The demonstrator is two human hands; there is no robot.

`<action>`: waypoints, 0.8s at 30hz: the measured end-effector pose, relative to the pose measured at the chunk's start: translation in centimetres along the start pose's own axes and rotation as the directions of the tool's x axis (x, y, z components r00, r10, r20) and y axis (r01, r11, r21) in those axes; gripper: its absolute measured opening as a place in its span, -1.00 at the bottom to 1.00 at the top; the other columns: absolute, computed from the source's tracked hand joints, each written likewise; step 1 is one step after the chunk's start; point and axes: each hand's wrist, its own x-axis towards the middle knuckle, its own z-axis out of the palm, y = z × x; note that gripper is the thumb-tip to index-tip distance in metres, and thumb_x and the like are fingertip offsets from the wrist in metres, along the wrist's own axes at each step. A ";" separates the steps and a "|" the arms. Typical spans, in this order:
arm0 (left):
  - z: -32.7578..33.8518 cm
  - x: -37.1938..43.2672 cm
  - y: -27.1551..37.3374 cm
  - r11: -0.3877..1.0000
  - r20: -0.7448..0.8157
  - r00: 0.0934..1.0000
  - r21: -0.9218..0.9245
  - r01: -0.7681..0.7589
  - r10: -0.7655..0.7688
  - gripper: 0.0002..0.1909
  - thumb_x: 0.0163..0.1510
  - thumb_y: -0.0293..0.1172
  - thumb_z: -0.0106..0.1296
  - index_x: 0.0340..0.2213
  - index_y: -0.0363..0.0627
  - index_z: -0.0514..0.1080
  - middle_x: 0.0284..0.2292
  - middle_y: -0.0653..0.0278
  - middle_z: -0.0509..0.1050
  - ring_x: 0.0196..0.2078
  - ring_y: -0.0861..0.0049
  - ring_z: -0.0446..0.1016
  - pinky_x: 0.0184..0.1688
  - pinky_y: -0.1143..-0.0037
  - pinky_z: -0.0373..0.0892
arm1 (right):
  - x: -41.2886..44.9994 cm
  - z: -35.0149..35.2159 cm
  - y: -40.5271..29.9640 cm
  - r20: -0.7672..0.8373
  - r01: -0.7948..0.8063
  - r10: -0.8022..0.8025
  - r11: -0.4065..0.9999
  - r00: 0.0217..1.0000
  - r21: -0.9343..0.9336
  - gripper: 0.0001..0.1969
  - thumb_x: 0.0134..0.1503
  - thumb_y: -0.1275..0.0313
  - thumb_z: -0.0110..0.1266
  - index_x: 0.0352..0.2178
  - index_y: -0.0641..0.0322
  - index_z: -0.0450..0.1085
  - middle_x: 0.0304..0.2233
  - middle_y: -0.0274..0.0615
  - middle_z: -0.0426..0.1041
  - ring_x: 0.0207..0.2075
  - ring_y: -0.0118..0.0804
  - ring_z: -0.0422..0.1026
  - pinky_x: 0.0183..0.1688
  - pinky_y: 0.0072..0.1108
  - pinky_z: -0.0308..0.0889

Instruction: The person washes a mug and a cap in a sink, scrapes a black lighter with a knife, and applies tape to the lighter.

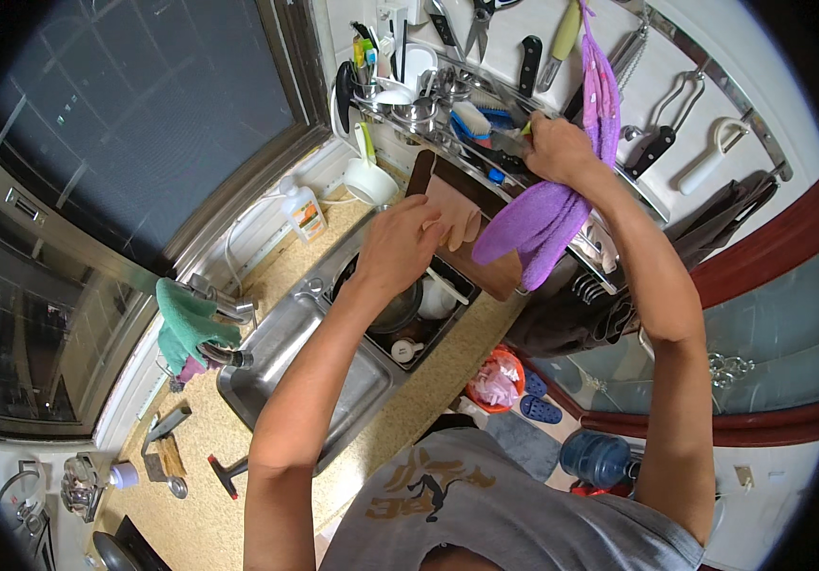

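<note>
My left hand (396, 244) is over the dish rack side of the sink, its fingers loosely curled and nothing plainly held. Just beyond its fingertips, pale rubber gloves (452, 207) hang against a brown board (498, 275). My right hand (558, 148) reaches into the metal wall rack (598, 260), where a yellow-green bit shows at its fingertips; its grip is hidden. Beside that wrist hangs a purple towel (534, 228). Brushes (472, 121) lie in the rack to its left. Below my left hand, the black dish rack (445, 328) holds a pan, a white mug (404, 350) and other dishes.
A steel sink (341, 385) lies under my left forearm. A soap bottle (303, 210) and a white dipper (368, 182) stand behind it. A green cloth (191, 321) drapes over the faucet. Knives (529, 66) and a peeler (712, 157) hang on the wall. A squeegee (227, 475) lies on the counter.
</note>
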 end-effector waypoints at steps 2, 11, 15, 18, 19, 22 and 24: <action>-0.2 -0.2 -0.1 0.999 0.042 0.999 -0.019 0.034 -0.033 -0.75 0.03 -0.33 0.04 -0.30 -0.25 0.52 -0.07 -0.05 0.46 -0.14 0.05 0.50 -0.09 0.35 0.40 | -0.3 -0.6 -0.4 0.111 0.080 -0.083 0.996 0.990 0.038 -0.62 -0.05 0.35 0.08 -0.17 0.30 0.37 -0.29 0.16 0.51 -0.21 0.10 0.51 -0.12 -0.23 0.40; -0.1 -1.0 -0.4 1.000 0.095 0.995 -0.011 -0.006 0.007 -0.78 0.06 -0.39 0.03 -0.30 -0.27 0.51 -0.10 0.00 0.47 -0.23 0.09 0.52 -0.23 0.40 0.46 | 1.1 1.7 -0.7 0.172 0.193 -0.185 0.981 0.968 -0.033 -0.58 -0.08 0.44 0.05 -0.12 0.28 0.38 -0.27 0.12 0.51 -0.20 0.05 0.51 -0.16 -0.29 0.42; -0.4 -1.0 -0.5 0.999 0.064 0.998 -0.033 0.016 -0.014 -0.77 0.07 -0.41 0.03 -0.26 -0.27 0.51 -0.09 -0.01 0.47 -0.21 0.12 0.53 -0.24 0.42 0.50 | 2.1 1.6 -0.4 0.249 0.279 -0.255 0.958 0.934 -0.068 -0.68 -0.09 0.47 0.06 -0.23 0.32 0.46 -0.29 0.10 0.52 -0.20 0.05 0.51 -0.17 -0.28 0.42; -0.5 -1.0 -0.1 0.996 0.062 0.997 -0.070 0.059 -0.055 -0.78 0.06 -0.40 0.04 -0.29 -0.27 0.52 -0.09 -0.03 0.47 -0.15 0.06 0.50 -0.13 0.36 0.43 | 2.0 1.5 -0.5 0.234 0.277 -0.253 0.958 0.939 -0.077 -0.75 -0.10 0.49 0.07 -0.33 0.32 0.50 -0.31 0.09 0.53 -0.20 0.05 0.51 -0.15 -0.29 0.41; -0.6 -1.0 0.2 0.990 0.051 0.995 -0.105 0.091 -0.086 -0.79 0.05 -0.39 0.04 -0.34 -0.27 0.53 -0.09 -0.04 0.47 -0.10 -0.01 0.46 -0.02 0.30 0.35 | 2.1 1.8 -0.3 0.231 0.273 -0.250 0.959 0.940 -0.076 -0.75 -0.10 0.49 0.07 -0.33 0.32 0.50 -0.31 0.09 0.53 -0.20 0.05 0.51 -0.15 -0.29 0.41; -1.0 -1.1 0.3 0.990 0.072 0.993 -0.101 0.102 -0.095 -0.80 0.04 -0.40 0.05 -0.34 -0.28 0.53 -0.10 -0.03 0.48 -0.10 0.00 0.46 -0.02 0.30 0.35 | 2.3 2.8 0.5 0.208 0.302 -0.284 0.951 0.936 -0.060 -0.78 -0.08 0.46 0.10 -0.35 0.32 0.50 -0.29 0.11 0.51 -0.18 0.03 0.50 -0.13 -0.30 0.40; -1.2 -1.3 0.0 0.993 0.053 0.995 -0.084 0.086 -0.082 -0.80 0.04 -0.42 0.05 -0.33 -0.28 0.52 -0.11 -0.03 0.48 -0.13 0.01 0.47 -0.05 0.32 0.37 | 1.4 2.8 0.9 -0.007 0.379 -0.379 0.925 0.925 -0.004 -0.77 -0.04 0.40 0.15 -0.34 0.32 0.48 -0.32 0.07 0.50 -0.22 0.03 0.49 -0.17 -0.28 0.39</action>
